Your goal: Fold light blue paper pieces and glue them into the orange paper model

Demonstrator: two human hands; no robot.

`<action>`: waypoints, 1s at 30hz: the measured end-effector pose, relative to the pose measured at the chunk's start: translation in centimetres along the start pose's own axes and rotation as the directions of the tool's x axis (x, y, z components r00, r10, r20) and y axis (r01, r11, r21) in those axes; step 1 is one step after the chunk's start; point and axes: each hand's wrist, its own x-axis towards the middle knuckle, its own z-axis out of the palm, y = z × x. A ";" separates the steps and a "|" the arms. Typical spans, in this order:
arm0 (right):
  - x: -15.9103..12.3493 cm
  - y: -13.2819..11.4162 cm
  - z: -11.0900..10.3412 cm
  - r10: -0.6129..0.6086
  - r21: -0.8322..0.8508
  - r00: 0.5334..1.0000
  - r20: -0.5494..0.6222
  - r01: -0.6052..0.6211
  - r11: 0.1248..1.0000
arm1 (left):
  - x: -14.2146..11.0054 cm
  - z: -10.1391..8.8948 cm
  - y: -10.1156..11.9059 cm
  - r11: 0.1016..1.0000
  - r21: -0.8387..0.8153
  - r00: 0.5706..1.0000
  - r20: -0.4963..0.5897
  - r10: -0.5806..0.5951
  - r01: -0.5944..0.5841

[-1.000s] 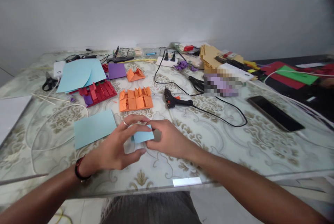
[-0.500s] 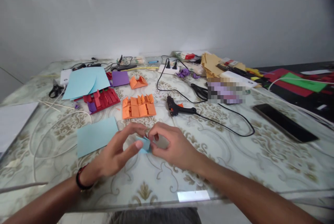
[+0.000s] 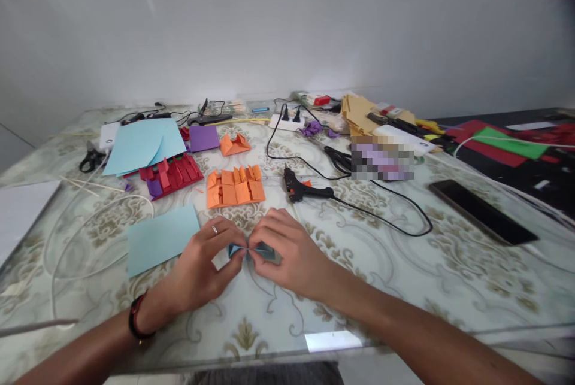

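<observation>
Between my two hands is a small folded piece of light-blue paper (image 3: 266, 252), partly hidden by the fingers. My left hand (image 3: 209, 259) pinches its left side between thumb and fingertips. On the other side my right hand (image 3: 285, 250) pinches it too, and the fingertips of both hands nearly meet at its middle. A flat light-blue sheet (image 3: 162, 238) lies just left of my left hand. Beyond the hands sits a block of folded orange paper pieces (image 3: 236, 187), and a black glue gun (image 3: 305, 186) rests to its right.
Folded red paper pieces (image 3: 173, 175), light-blue sheets (image 3: 135, 145), a purple square (image 3: 203, 138) and scissors (image 3: 91, 158) are at the back left. A power strip (image 3: 287, 122) stands near the wall. A phone (image 3: 483, 211) lies on the right; the glue gun's cord loops between.
Both hands have closed in on the small blue paper, which now shows wider and lower between the fingertips. My left fingers have come down into a pinch. The view has shifted slightly.
</observation>
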 end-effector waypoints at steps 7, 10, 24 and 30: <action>0.1 -0.1 -0.8 0.056 0.115 0.998 0.001 -0.055 0.992 | 0.0 -0.8 0.2 0.997 0.026 0.996 -0.044 0.076 -0.075; 0.1 -0.2 -0.9 0.081 0.168 0.997 0.018 -0.083 0.982 | 0.1 -0.9 0.3 0.997 0.005 0.997 -0.030 0.075 -0.075; 0.2 -0.1 -1.0 0.078 0.288 0.995 0.057 -0.092 0.953 | 0.2 -1.0 0.7 0.989 0.027 0.989 -0.029 0.146 -0.145; 0.5 0.2 -1.9 0.086 0.288 0.994 0.068 -0.102 0.952 | 0.2 -1.5 0.2 0.992 -0.018 0.992 -0.034 0.123 -0.124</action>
